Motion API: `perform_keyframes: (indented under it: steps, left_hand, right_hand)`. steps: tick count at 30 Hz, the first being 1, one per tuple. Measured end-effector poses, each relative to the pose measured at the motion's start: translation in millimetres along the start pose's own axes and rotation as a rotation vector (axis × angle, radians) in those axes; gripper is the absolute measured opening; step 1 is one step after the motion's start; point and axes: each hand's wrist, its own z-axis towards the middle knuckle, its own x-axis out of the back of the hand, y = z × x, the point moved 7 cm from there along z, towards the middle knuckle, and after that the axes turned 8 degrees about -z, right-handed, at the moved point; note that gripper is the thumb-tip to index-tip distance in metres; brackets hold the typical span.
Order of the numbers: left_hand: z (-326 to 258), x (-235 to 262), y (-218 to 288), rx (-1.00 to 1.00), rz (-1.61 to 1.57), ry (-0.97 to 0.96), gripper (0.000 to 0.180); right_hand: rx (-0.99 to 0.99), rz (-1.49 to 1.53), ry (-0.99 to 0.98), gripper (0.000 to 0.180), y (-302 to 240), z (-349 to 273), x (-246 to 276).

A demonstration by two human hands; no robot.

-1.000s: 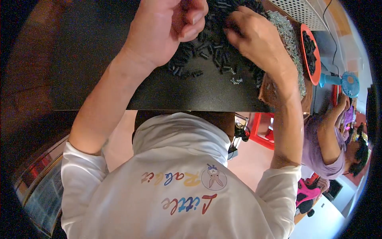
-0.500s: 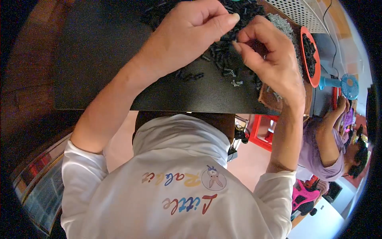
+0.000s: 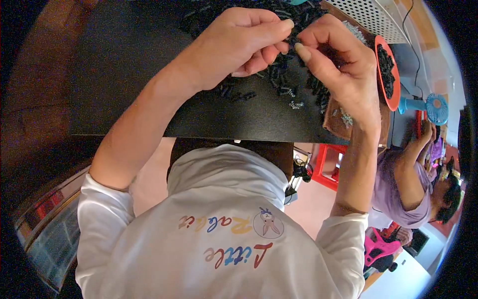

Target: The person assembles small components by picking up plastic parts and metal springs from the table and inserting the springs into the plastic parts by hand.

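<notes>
My left hand point(image 3: 244, 42) is closed in a pinch, thumb against the fingers, over a pile of small black tubular parts point(image 3: 279, 74). Facing it from the right, my right hand point(image 3: 343, 65) is also pinched, thumb to forefinger. Their fingertips sit close together with a narrow gap between. Whatever either one holds is too small or hidden to make out. Small silvery coil springs point(image 3: 296, 105) lie on the black table below the pile. More springs point(image 3: 346, 118) rest on a brown tray point(image 3: 336, 124) beside my right wrist.
An orange-red dish point(image 3: 394, 94) of black parts stands at the right, near a blue fan point(image 3: 437, 108). A white perforated basket point(image 3: 371, 17) is at the far right. A person in a purple top point(image 3: 408, 184) sits to the right. The black table point(image 3: 129, 89) extends left.
Both hands have shifted slightly, and their fingertips are closer together. My left hand has turned, showing more of its curled lower fingers.
</notes>
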Motion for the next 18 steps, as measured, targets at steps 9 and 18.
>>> perform_keyframes:
  steps: [9, 18]
  left_hand:
    - [2, 5, -2, -0.004, 0.048, 0.057, 0.029]
    - [-1, -2, -1, -0.049, 0.018, -0.030, 0.033]
  right_hand:
    - [-0.049, -0.052, 0.031, 0.009, 6, -2, 0]
    - [-0.064, 0.133, 0.204, 0.010, 16, -11, 1]
